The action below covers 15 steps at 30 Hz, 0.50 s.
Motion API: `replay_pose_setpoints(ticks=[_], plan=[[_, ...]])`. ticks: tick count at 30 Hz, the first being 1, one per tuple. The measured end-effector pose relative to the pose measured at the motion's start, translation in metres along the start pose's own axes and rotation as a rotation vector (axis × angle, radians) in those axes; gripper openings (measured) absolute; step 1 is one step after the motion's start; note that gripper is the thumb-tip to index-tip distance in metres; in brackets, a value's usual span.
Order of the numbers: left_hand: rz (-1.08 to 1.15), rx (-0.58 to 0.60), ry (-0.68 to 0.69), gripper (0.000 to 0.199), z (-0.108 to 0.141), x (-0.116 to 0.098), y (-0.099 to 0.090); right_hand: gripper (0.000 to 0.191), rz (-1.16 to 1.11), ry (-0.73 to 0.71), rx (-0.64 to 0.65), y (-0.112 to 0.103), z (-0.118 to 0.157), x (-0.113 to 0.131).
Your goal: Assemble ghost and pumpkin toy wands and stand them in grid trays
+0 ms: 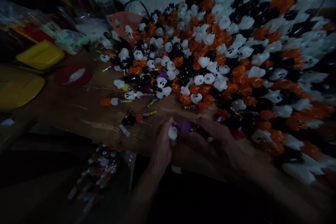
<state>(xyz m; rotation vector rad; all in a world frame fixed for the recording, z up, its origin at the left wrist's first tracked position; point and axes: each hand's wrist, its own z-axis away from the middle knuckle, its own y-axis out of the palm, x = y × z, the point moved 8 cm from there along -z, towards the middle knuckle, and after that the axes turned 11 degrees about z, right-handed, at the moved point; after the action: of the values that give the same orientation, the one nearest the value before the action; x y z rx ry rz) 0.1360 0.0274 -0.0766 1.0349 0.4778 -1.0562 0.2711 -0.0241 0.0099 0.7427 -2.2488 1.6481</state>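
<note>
Near the table's front edge, my left hand (163, 143) is closed on a white piece (172, 132) with a round opening facing right. Just right of it, my right hand (215, 131) has its fingers around a ribbed purple piece (184, 126), which points at the white one; a small gap seems to lie between them. The right fingers are dim and blurred. Behind my hands lie an orange pumpkin head on a candy-filled tube (105, 102), a black figure (128, 120) with a red collar and tube, and a white ghost head (129, 95).
A large heap of white, orange and black figures (204, 47) covers the back and right of the wooden table (86, 119). At left are a red dish (60, 77) and yellow containers (40, 55). A clear bag of figures (101, 171) is below the front edge.
</note>
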Motion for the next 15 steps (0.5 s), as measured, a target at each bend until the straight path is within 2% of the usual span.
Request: replay_pose_setpoints(ticks=[2, 4, 10, 15], plan=[[-0.078, 0.021, 0.055, 0.027, -0.001, 0.0, 0.001, 0.027, -0.093, 0.065, -0.001, 0.001, 0.006, 0.0], [-0.131, 0.039, 0.084, 0.027, -0.001, 0.001, 0.002, 0.026, -0.089, 0.069, 0.034, 0.005, 0.008, 0.003], [-0.376, 0.105, 0.237, 0.029, 0.006, -0.01, 0.004, 0.026, 0.155, 0.002, 0.191, 0.014, 0.008, 0.01], [-0.561, 0.157, 0.299, 0.032, 0.013, -0.017, 0.009, 0.023, 0.278, -0.146, 0.319, 0.024, 0.013, 0.012]])
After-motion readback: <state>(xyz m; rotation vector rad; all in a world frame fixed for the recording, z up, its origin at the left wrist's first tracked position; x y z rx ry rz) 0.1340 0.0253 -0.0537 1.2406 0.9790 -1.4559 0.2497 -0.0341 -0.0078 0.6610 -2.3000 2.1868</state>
